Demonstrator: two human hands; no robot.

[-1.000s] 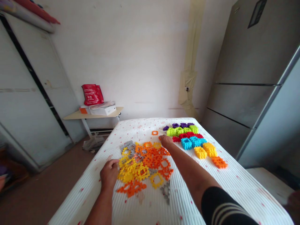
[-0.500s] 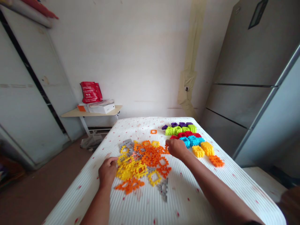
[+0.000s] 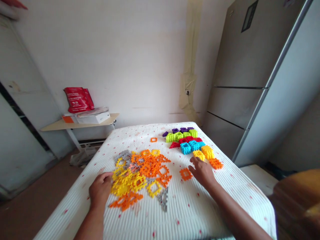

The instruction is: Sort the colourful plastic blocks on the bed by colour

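In the head view, the right hand (image 3: 202,171), fingers parted and released, is at the edge of a flat orange toothed plastic square (image 3: 185,174) on the white, red-spotted worktop (image 3: 195,213). The left hand (image 3: 100,190), half curled, is beside heaped yellow interlocking plastic pieces (image 3: 121,187); whether it grasps one, I cannot tell

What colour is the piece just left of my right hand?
The piece is orange, seen best in the head view.

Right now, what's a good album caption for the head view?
Left hand at a jumbled pile of yellow, orange and gray pieces; right hand beside a separate orange square.
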